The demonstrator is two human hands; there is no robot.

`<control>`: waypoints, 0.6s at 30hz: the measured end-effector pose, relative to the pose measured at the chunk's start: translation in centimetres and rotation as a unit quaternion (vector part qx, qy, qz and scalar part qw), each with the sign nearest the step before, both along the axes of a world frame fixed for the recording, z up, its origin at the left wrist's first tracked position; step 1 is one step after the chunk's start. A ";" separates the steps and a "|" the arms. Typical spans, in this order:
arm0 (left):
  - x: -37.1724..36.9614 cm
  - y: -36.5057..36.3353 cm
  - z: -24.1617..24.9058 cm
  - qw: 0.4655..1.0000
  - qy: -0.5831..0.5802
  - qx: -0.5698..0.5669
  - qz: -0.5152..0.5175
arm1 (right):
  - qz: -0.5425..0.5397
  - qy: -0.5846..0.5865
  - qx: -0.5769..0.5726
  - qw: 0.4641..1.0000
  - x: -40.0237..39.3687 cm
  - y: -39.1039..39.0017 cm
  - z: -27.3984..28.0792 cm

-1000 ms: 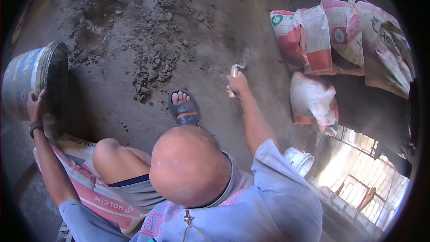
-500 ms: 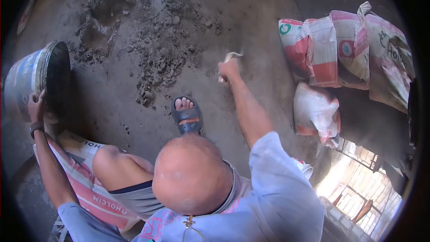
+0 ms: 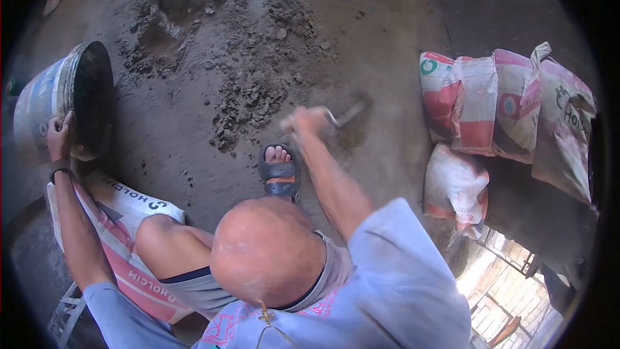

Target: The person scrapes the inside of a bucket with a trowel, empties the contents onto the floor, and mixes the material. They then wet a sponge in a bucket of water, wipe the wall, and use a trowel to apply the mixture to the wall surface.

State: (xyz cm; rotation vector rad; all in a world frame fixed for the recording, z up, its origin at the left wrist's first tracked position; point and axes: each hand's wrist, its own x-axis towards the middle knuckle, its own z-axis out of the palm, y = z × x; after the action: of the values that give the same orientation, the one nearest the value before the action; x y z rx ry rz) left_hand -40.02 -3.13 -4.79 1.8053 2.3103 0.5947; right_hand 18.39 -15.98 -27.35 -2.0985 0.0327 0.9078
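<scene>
Grey clumps (image 3: 255,81) lie between left grip (image 3: 59,136), pinching a bucket (image 3: 55,94), and right grip (image 3: 307,121), clasping a blurred trowel (image 3: 351,114), sacks (image 3: 475,106) beyond.

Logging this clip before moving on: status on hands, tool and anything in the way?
Left hand holds tilted bucket. Right hand grips trowel beside loose grey heap; floor contact unclear from blur. Sandaled foot close by; nothing visibly blocking.
</scene>
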 end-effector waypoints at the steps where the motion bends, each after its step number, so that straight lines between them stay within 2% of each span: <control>1: -0.2 0.3 -0.1 0.999 0.028 -0.033 0.011 | 0.075 0.058 0.054 0.994 -1.2 2.5 4.3; 2: -0.3 0.4 -0.1 0.996 0.056 -0.063 0.025 | 0.153 0.115 0.111 0.975 -1.9 4.4 8.3; 3: 0.2 0.1 0.4 0.996 0.057 -0.056 0.028 | 0.156 0.115 0.117 0.974 -1.9 5.1 9.7; 5: 1.0 -0.6 1.0 0.999 0.032 -0.027 0.008 | 0.143 0.220 0.181 0.948 -1.0 4.3 11.3; 6: 0.8 -1.2 0.9 0.999 0.029 -0.026 0.014 | 0.044 0.230 0.239 0.942 0.3 2.6 10.9; 7: 0.3 -1.7 0.8 0.999 0.016 -0.034 0.011 | -0.046 0.171 0.220 0.959 1.9 1.4 11.2; 8: -0.3 -2.1 0.8 0.999 0.006 -0.040 0.008 | -0.072 0.138 0.209 0.966 5.1 -0.2 8.4; 9: -0.5 -2.2 0.8 0.999 0.006 -0.039 0.015 | -0.089 0.055 0.116 0.988 7.0 -0.7 9.3; 10: 0.1 -2.1 0.8 1.000 -0.006 -0.022 0.020 | -0.082 0.028 0.049 0.995 10.3 -1.4 6.7; 12: 1.9 -1.5 0.8 0.999 -0.019 -0.003 0.027 | -0.050 -0.002 -0.003 0.999 10.9 1.7 5.0; 13: 2.8 -1.3 1.0 1.000 -0.012 0.005 0.024 | 0.085 -0.113 -0.039 0.989 10.1 4.0 3.4; 14: 3.0 -1.3 1.2 1.000 -0.001 0.008 0.018 | 0.216 -0.218 -0.078 0.949 8.0 5.7 1.3; 15: 2.5 -1.1 0.8 1.000 -0.012 -0.006 0.026 | 0.203 -0.353 -0.077 0.910 4.3 8.0 -1.7; 17: 1.9 -1.2 0.7 1.000 -0.012 -0.013 0.016 | 0.182 -0.486 -0.069 0.852 2.3 10.2 -0.9; 18: 1.3 -1.2 0.5 1.000 -0.014 -0.025 0.007 | 0.254 -0.117 0.012 0.960 3.2 10.5 3.9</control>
State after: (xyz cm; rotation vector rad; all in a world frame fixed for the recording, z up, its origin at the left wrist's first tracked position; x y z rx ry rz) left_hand -38.73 -4.34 -4.25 1.7489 2.3000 0.5559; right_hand 21.58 -5.49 -23.48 -2.2154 -0.6656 0.9336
